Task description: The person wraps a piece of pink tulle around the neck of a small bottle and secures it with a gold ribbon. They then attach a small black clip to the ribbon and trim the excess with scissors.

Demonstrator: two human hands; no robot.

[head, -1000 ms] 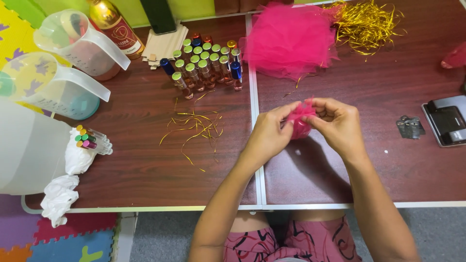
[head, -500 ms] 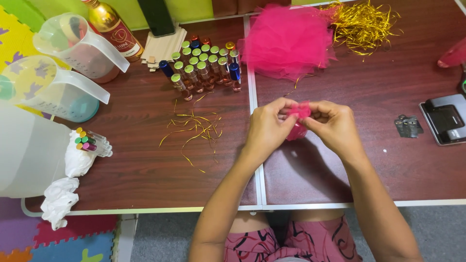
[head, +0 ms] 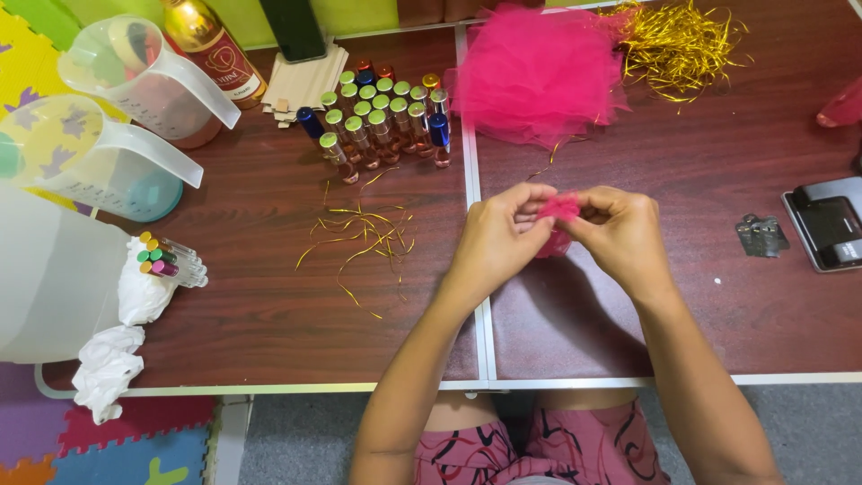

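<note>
Both my hands meet over the middle of the dark wooden table [head: 269, 314]. My left hand [head: 496, 235] and my right hand [head: 620, 233] pinch a small piece of pink netting [head: 558, 214] between their fingertips. The piece is bunched up and partly hidden by my fingers. A big heap of the same pink netting [head: 537, 74] lies at the back, above my hands. To the left of the heap stands a cluster of small glass vials [head: 382, 121] with coloured caps.
Gold foil strands [head: 364, 238] lie scattered left of my hands, and a larger gold pile [head: 687, 40] sits back right. Two clear jugs [head: 135, 76] stand far left. A few vials [head: 166, 259] and white tissue [head: 108, 364] lie near the left edge. A black device [head: 831, 224] rests at right.
My hands and the pink piece have shifted slightly away from me; my fingers keep working the netting. Nothing else on the table moved.
</note>
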